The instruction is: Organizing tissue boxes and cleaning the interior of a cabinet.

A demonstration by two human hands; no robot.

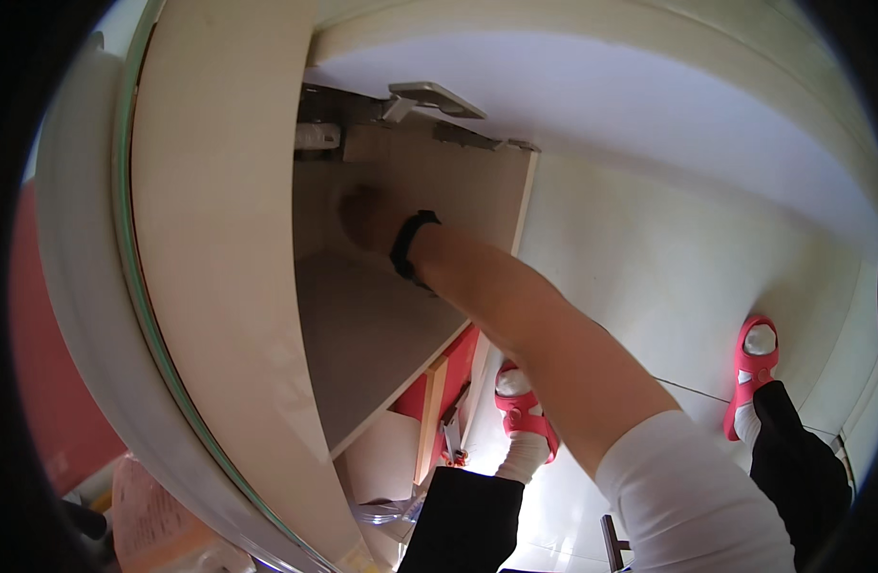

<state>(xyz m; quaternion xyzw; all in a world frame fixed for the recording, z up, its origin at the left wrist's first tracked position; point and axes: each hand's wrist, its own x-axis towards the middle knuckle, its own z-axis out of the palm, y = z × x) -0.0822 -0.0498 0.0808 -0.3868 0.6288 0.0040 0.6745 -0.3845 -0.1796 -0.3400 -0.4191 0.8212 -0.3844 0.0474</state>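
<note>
My right hand (363, 215) reaches inside an open cabinet, dim and blurred, with a black band (410, 247) on the wrist. It is near the cabinet's inner wall, above a grey-brown shelf (374, 344). Whether the fingers touch or hold anything cannot be made out. Behind the hand, a pale object (317, 136) rests in the dark far corner of the cabinet. A metal hinge fitting (439, 99) juts out near the opening's upper edge. My left hand is out of view.
A pale cabinet panel (224, 251) borders the opening at left; a white panel (596, 107) spans the top. Below the shelf are a beige container (381, 458) and a wooden strip (430, 422). My feet in red sandals (756, 362) stand on pale floor tiles (625, 286).
</note>
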